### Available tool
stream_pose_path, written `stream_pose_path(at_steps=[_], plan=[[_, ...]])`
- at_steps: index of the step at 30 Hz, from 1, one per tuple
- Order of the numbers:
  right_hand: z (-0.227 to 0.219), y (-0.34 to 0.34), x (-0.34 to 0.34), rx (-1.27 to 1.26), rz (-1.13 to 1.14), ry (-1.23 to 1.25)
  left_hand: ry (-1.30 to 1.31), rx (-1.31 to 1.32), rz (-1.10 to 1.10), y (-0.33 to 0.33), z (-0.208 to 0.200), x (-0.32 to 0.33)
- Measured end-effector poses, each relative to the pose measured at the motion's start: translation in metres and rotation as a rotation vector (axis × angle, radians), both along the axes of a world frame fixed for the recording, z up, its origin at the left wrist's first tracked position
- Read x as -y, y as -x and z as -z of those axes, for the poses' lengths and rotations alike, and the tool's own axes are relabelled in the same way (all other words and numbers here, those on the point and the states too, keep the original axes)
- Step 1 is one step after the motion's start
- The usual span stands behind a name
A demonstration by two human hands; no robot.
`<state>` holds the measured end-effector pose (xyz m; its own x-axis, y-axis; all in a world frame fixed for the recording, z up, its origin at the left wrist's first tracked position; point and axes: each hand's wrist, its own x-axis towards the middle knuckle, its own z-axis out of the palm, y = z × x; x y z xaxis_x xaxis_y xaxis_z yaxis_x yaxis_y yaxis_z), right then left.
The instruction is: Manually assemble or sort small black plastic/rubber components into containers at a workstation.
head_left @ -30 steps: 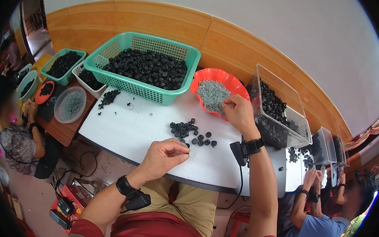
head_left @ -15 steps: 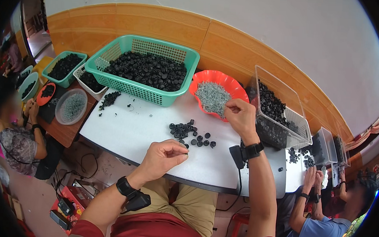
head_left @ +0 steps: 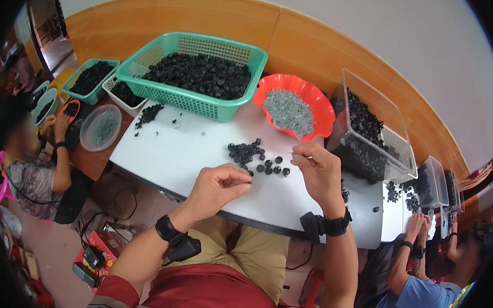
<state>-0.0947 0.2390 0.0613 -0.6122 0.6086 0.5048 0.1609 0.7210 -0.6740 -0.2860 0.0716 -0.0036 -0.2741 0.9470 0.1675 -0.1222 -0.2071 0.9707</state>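
Note:
My left hand (head_left: 220, 187) is closed in a pinch over the front of the white table, with a small round black plastic part (head_left: 249, 177) between thumb and fingertips, mostly hidden. Just beyond it lies a loose pile of similar black caps (head_left: 244, 152), several of them spread to the right. To the right, my right hand (head_left: 320, 172) pinches something thin and pale that looks like a small screw. It is held above the table, on the near side of a scalloped red bowl (head_left: 327, 115) full of small silver screws (head_left: 287, 111).
A green basket (head_left: 185, 99) of black parts stands at the back, a clear bin (head_left: 400, 155) of black pieces at right. Small black bits (head_left: 149, 114) lie at left. People work on both sides: one in a patterned shirt (head_left: 27, 180), one in a blue shirt (head_left: 406, 305).
My right hand has drawn back from the red bowl toward me, the thin piece now showing at its fingertips. My left hand keeps its pinch. The whole view has shifted slightly.

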Motion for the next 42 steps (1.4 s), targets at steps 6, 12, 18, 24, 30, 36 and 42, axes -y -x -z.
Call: stream_pose_path(at_steps=[6,12,18,24,30,36,42], plan=[[0.014,0.0,0.049,-0.012,-0.153,0.099,-0.028,-0.024,0.002,0.003,0.001,-0.003],[0.035,0.005,0.065,-0.06,-0.185,0.149,0.035,-0.004,0.042,0.004,-0.001,0.001],[0.039,0.005,0.068,-0.075,-0.19,0.11,0.043,0.015,0.055,0.002,-0.002,0.003],[0.038,0.003,0.07,-0.067,-0.199,0.052,0.014,-0.008,0.073,-0.001,-0.001,0.001],[0.04,0.002,0.071,-0.105,-0.207,0.103,0.008,-0.034,0.092,-0.001,-0.005,0.001],[0.045,0.004,0.071,-0.125,-0.215,0.163,0.035,-0.044,0.095,0.0,-0.005,0.001],[0.045,0.008,0.076,-0.164,-0.213,0.229,0.013,-0.029,0.11,0.001,-0.004,0.001]])
